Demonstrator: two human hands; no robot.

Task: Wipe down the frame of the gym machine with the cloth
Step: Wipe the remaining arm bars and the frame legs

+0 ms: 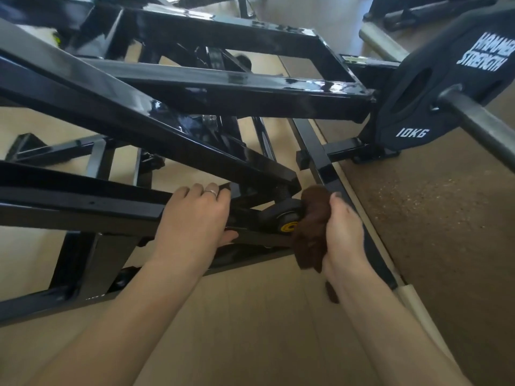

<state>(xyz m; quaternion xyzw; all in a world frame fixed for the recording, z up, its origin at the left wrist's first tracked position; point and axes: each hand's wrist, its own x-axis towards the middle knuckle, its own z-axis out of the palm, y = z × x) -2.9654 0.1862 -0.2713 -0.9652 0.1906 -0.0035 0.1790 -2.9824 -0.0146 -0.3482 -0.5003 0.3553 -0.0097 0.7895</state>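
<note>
Cloth (310,228): bunched brown, pressed on the frame (117,201) pivot joint.
Right hand (344,235): fingers clenched round the cloth.
Left hand (192,218): fingers wrapped over a frame bar.
Risk: cloth may snag in the pivot; bracing fingers could get pinched.

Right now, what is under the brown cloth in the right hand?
The cloth is bunched in the right hand against the frame's pivot, next to its yellow cap. The bar end beneath it is covered. The left hand grips a nearby bar.
</note>
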